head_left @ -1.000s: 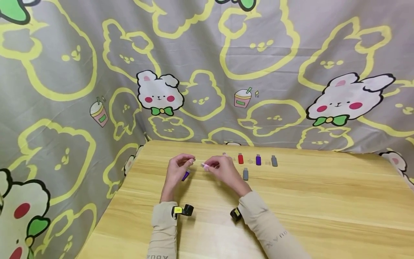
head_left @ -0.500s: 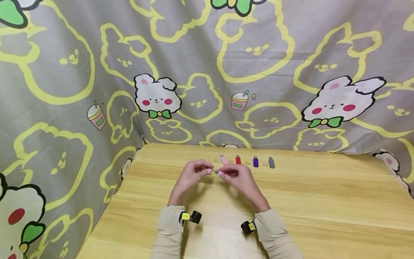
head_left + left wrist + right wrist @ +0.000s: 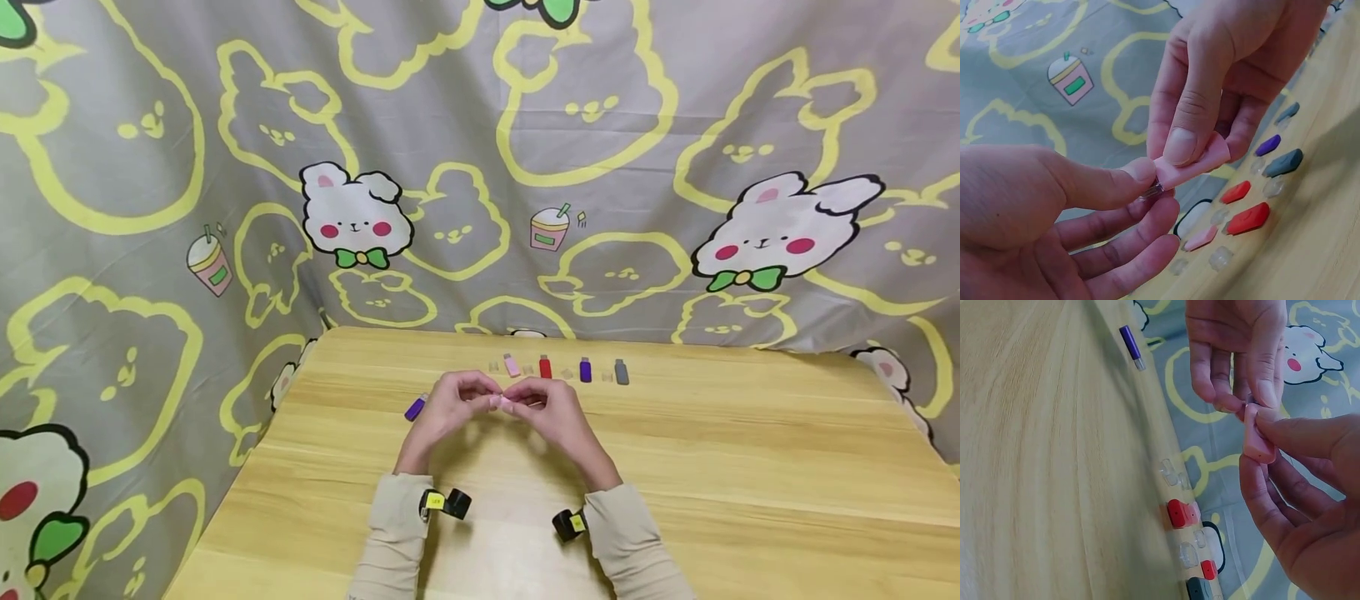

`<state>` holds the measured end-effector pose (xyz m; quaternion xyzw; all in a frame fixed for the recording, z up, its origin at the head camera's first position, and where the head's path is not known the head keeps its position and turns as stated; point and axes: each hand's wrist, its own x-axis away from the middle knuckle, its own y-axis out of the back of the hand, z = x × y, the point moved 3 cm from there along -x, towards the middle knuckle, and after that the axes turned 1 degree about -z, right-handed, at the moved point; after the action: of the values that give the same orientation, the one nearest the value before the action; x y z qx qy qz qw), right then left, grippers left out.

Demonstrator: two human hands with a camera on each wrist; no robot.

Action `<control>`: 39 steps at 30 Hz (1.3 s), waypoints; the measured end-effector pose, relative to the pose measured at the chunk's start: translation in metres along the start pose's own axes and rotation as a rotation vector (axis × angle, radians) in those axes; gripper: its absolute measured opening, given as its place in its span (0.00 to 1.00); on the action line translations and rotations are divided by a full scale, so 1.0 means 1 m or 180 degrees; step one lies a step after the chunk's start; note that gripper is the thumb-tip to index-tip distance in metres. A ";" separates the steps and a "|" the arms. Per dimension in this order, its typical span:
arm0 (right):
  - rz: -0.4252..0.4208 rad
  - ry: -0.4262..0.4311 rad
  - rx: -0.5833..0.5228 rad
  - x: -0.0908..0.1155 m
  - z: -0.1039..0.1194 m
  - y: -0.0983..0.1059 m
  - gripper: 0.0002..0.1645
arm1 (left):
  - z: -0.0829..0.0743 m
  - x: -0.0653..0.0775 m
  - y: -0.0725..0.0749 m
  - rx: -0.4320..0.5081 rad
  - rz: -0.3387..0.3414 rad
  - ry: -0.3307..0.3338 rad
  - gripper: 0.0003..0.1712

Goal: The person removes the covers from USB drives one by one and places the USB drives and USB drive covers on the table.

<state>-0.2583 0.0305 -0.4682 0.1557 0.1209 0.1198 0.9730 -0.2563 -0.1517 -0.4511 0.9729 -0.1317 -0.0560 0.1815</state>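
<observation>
A pink USB flash drive [image 3: 1191, 165] is held above the table, between the two hands. My right hand [image 3: 551, 408] pinches its pink body between thumb and fingers. At the drive's connector end, my left hand [image 3: 456, 406] pinches a small clear cap [image 3: 1152, 190] with thumb and index finger; the fingertips hide most of it. Seen from the right wrist, the left hand [image 3: 1238, 347] meets the drive's upper end and the right hand [image 3: 1310, 494] grips its lower end. The left hand's other fingers are loosely bent.
At the table's back lie pink [image 3: 512, 365], red [image 3: 545, 367], purple [image 3: 585, 370] and grey [image 3: 621, 372] flash drives, with clear caps [image 3: 566, 374] between them. Another red drive [image 3: 1249, 219] and grey drive [image 3: 1284, 162] lie nearer. A purple drive [image 3: 415, 408] lies left. Patterned curtains [image 3: 450, 125] stand behind.
My left hand has moved right, away from the purple drive, and the hands have come together. The drive's connector end, bare and apart before, now meets the left fingertips.
</observation>
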 end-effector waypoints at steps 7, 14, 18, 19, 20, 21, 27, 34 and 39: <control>0.0140 -0.0090 0.0161 0.002 0.002 0.004 0.05 | -0.002 -0.002 -0.003 -0.0146 -0.0010 -0.0149 0.05; 0.0244 -0.0160 0.0228 0.004 0.005 0.006 0.05 | -0.001 -0.003 -0.004 -0.0123 -0.0080 -0.0102 0.03; 0.0281 -0.0196 0.0206 0.005 0.007 0.008 0.06 | -0.001 -0.003 -0.003 -0.0085 -0.0038 -0.0062 0.04; 0.0289 -0.0217 0.0222 0.005 0.007 0.009 0.05 | -0.001 -0.002 -0.001 -0.0074 -0.0061 -0.0037 0.04; 0.0292 -0.0236 0.0240 0.006 0.006 0.010 0.05 | -0.001 -0.001 0.002 -0.0061 -0.0100 -0.0020 0.04; 0.0296 -0.0262 0.0266 0.006 0.004 0.012 0.05 | 0.000 0.000 0.005 -0.0050 -0.0155 -0.0004 0.04; 0.0107 -0.0486 0.0362 0.007 -0.009 0.037 0.09 | 0.007 0.008 0.021 0.0000 -0.0316 0.0113 0.04; -0.0550 -0.0849 0.0776 0.013 -0.028 0.078 0.11 | 0.006 0.003 0.005 -0.0106 -0.0188 0.0117 0.05; -0.0752 -0.1138 0.1053 0.018 -0.042 0.095 0.11 | 0.003 0.001 -0.004 -0.0230 -0.0206 0.0095 0.05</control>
<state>-0.2714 0.1347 -0.4794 0.3161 -0.0176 -0.0453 0.9475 -0.2554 -0.1498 -0.4555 0.9702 -0.0954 -0.0521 0.2166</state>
